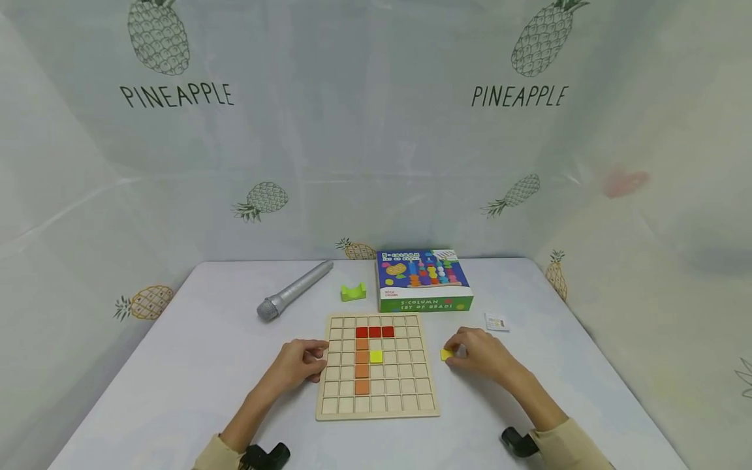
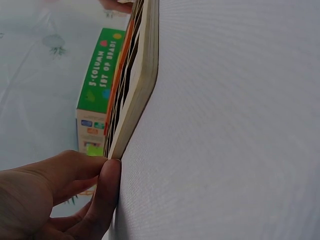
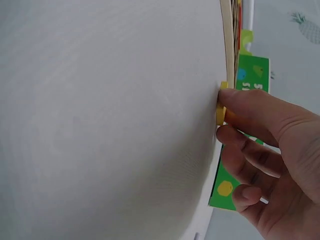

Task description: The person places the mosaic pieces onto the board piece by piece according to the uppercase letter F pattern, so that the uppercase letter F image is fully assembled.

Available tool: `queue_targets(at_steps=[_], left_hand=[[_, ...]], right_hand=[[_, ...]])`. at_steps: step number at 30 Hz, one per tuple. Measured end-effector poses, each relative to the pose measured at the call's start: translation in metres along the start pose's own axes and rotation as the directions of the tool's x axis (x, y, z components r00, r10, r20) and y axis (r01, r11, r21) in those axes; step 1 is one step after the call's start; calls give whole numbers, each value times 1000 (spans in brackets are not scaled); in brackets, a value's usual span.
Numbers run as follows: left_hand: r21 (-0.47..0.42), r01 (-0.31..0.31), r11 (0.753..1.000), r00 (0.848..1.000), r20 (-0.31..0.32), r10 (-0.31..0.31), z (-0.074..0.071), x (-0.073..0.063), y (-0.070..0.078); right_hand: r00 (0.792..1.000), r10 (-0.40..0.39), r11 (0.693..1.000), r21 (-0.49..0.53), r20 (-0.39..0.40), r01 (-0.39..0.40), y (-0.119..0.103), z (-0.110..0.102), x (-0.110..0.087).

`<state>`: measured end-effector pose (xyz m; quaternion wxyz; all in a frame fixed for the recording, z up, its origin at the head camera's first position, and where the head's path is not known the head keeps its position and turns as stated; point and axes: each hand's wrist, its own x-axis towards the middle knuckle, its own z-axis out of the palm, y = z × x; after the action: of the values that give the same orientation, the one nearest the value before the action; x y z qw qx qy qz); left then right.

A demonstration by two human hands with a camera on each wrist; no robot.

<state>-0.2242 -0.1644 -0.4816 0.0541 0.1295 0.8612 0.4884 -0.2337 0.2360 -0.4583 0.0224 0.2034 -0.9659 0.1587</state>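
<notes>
A wooden grid board (image 1: 409, 386) lies in the middle of the white table. In its upper part sits a row of red square tiles (image 1: 375, 332), with a column of orange tiles (image 1: 361, 371) below and one yellow tile (image 1: 376, 357) beside that column. My left hand (image 1: 299, 363) pinches the board's left edge between thumb and fingers, seen close up in the left wrist view. Right of the board, my right hand (image 1: 480, 352) pinches another yellow tile (image 3: 221, 114) low over the table, its other fingers loosely curled.
Behind the board stand a blue and green bead-set box (image 1: 425, 281) and a small lime-green curved block (image 1: 353, 292). A silver microphone (image 1: 299, 287) lies at back left. A small white card (image 1: 497, 322) lies beyond my right hand.
</notes>
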Motion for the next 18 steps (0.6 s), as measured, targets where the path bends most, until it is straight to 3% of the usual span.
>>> queue_targets(at_steps=[18], left_hand=[[-12, -5, 1000, 1000, 13, 5, -1, 0, -1]], right_hand=[[1000, 6, 1000, 25, -16, -5, 0, 2, 0]])
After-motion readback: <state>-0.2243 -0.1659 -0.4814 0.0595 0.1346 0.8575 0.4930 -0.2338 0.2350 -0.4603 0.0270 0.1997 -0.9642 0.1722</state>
